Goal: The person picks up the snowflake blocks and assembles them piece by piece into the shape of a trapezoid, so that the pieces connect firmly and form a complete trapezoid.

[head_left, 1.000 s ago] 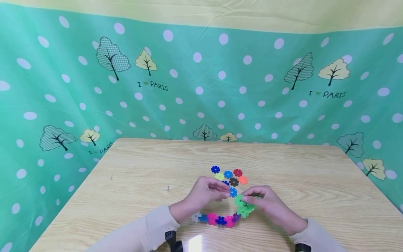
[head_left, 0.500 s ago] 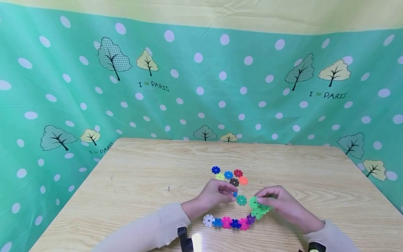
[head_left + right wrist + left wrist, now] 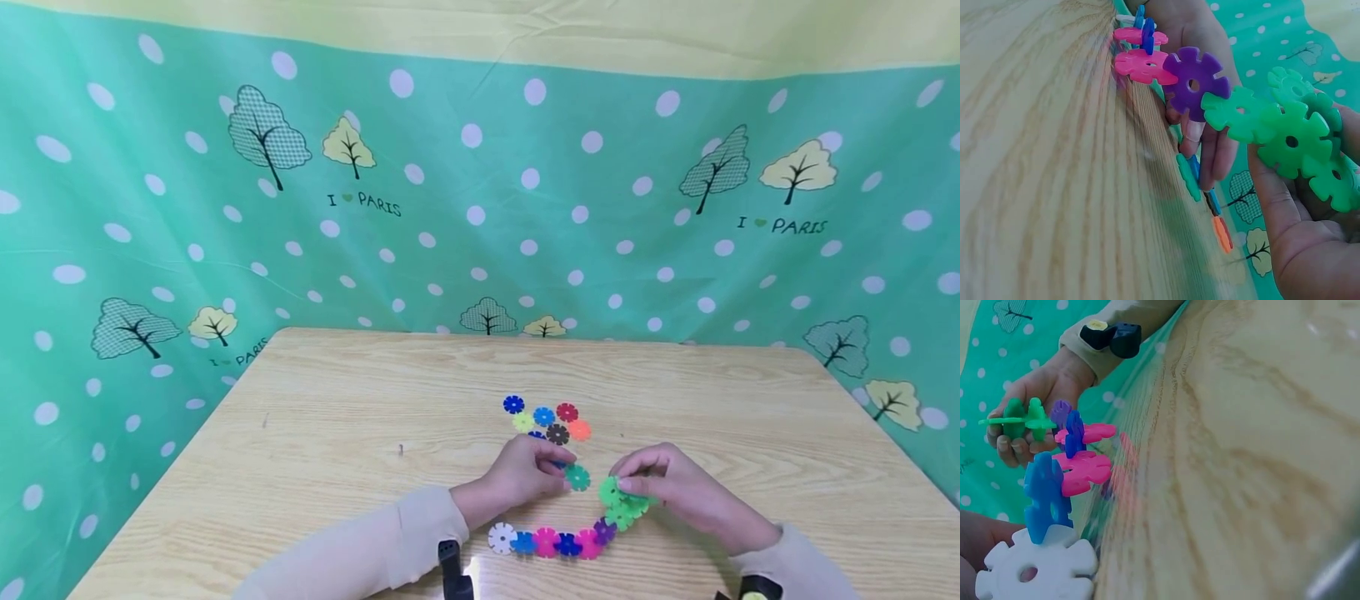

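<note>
My right hand (image 3: pixel 667 492) grips the green end of a chain of slotted plastic interlocking discs (image 3: pixel 1294 140), with several green pieces at its thumb and fingers. From there the chain runs through purple, pink, dark blue, pink and blue to a white disc (image 3: pixel 1038 565) at its left end. My left hand (image 3: pixel 521 475) reaches low over the table, its thumb and fingertips right at the edge of a loose teal disc (image 3: pixel 578 477). Beside that piece a blue disc (image 3: pixel 1195 165) is partly hidden by the fingers. In the right wrist view the left fingers extend down toward both.
Several loose discs lie beyond the left hand on the wooden table (image 3: pixel 337 433), among them a black disc (image 3: pixel 558 434), an orange disc (image 3: pixel 580 430) and a red disc (image 3: pixel 567 412). A green dotted cloth (image 3: pixel 420 208) hangs behind the table.
The right hand and chain have moved right and slightly toward me, away from the teal disc. The left hand has moved right, from the blue disc to the teal one.
</note>
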Motion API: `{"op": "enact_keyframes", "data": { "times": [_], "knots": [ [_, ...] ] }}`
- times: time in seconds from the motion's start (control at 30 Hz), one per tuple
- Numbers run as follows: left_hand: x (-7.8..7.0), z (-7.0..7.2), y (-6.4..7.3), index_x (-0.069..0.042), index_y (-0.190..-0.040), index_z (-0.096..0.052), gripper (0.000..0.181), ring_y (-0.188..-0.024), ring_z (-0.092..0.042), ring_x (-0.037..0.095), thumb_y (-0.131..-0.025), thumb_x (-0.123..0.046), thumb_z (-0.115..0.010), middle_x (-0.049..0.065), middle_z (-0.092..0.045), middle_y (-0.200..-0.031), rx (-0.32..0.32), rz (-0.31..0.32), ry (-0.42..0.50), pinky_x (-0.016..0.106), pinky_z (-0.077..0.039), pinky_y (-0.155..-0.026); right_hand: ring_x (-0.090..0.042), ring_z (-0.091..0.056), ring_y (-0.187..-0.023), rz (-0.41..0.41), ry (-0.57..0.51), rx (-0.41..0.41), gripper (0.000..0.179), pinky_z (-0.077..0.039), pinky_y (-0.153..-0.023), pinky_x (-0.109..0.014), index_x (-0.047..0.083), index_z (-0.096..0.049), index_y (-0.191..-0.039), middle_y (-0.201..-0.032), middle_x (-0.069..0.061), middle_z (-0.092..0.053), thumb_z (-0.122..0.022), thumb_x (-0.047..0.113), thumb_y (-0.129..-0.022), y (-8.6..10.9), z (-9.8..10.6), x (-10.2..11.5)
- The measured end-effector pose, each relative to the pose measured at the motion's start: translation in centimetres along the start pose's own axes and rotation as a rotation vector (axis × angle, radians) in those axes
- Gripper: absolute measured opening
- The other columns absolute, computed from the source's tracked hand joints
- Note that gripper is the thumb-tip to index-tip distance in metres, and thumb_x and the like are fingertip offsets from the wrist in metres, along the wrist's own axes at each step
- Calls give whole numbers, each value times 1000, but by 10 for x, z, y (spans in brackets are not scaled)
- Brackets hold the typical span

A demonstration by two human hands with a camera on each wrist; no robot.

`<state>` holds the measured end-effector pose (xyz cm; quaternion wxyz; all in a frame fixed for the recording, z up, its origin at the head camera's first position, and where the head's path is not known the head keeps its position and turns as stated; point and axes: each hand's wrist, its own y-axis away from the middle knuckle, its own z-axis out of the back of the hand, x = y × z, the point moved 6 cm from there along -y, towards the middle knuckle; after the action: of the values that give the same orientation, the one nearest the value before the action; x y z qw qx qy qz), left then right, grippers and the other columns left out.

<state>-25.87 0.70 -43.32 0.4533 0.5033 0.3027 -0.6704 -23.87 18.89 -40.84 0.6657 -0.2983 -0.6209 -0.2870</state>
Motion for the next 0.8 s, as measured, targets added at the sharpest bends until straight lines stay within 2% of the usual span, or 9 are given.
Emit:
{"op": "enact_keyframes", "data": {
  "times": [0.17, 0.3, 0.53, 0.8],
  "knots": [
    [-8, -3, -3, -9, -102, -73, 31, -63, -55, 1, -72, -1, -77, -6, -65, -75, 16, -77, -147, 16, -48, -59, -9, -61, -94, -6, -8, 12, 29, -51, -81, -23, 18, -73, -98, -103, 5, -69, -52, -1, -92, -1, 0, 0],
    [-10, -4, -5, -9, -99, -74, 28, -63, -55, -2, -72, -1, -78, -4, -69, -80, 17, -121, -219, 15, -48, -60, -10, -61, -94, -5, -13, 17, 29, -51, -81, -24, 17, -73, -98, -103, 4, -69, -52, -1, -93, -3, -2, 0],
    [-8, -7, -7, -10, -98, -73, 30, -67, -53, -3, -70, -2, -80, -7, -68, -88, 70, -144, -266, 14, -47, -63, -10, -62, -96, 14, -21, 25, 29, -52, -81, -24, 18, -73, -97, -102, 4, -69, -52, -2, -92, -3, -3, 1],
    [-7, -2, -1, -12, -91, -72, 29, -72, -54, -1, -68, 3, -79, -10, -65, -85, 153, -166, -267, 14, -48, -66, -10, -62, -93, 11, 5, 9, 25, -53, -79, -24, 16, -73, -97, -101, 3, -70, -55, 0, -91, -4, -4, 2]
  ]
}}
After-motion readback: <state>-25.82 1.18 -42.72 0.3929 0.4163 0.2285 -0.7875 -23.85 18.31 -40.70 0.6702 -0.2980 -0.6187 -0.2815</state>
